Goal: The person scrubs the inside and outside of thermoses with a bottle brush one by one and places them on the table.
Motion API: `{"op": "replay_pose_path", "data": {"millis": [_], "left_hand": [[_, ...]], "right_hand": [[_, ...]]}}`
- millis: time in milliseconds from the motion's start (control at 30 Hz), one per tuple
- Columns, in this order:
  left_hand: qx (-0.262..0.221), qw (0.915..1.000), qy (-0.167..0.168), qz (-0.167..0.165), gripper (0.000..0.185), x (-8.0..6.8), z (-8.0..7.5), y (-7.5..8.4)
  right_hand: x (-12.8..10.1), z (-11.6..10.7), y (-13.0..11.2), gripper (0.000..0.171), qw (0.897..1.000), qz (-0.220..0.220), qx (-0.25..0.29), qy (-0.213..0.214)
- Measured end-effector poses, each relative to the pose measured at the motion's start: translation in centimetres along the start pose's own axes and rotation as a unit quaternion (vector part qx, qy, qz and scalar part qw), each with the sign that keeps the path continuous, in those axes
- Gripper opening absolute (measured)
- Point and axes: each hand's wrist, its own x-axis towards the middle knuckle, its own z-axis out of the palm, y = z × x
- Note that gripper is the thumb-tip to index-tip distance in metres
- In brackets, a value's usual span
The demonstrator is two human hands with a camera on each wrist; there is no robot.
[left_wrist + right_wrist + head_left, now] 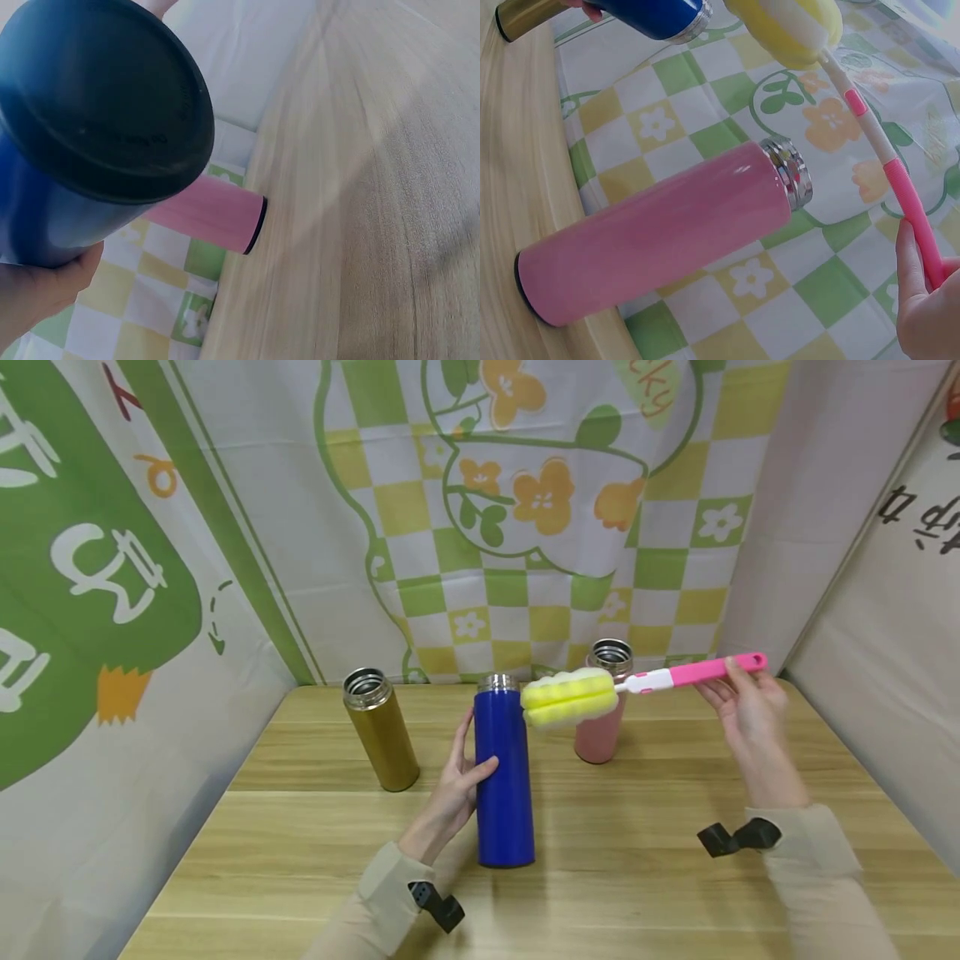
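My left hand (456,785) grips a blue thermos bottle (504,777) around its body, thumb across the front. The bottle has no lid and is lifted off the table, its dark base (105,97) facing the left wrist camera. In my right hand (753,718) is the pink handle (705,672) of a bottle brush, pinched near its end. The brush's yellow and white sponge head (570,697) points left, close beside the blue bottle's neck. Behind the sponge, a pink thermos bottle (660,232) stands open-mouthed on the table, partly hidden in the head view.
A gold thermos bottle (382,731), also lidless, stands to the left on the wooden table (637,877). A patterned cloth (510,585) hangs along the table's back edge, with printed cloth walls on the left (97,568) and right (885,635).
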Motion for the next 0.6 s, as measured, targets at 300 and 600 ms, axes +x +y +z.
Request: {"op": "replay_pose_path", "data": {"millis": [300,600], "left_hand": [[0.002,0.9993,-0.034,0.015,0.077,-0.1,-0.1,0.1],[-0.006,0.9982,-0.054,0.025,0.076,-0.1,-0.1,0.5]], "right_hand": [[0.6,1.5,1.0,0.015,1.0,0.002,-0.002,0.01],[0.3,1.1,1.6,0.019,0.999,0.017,-0.039,0.0]]}}
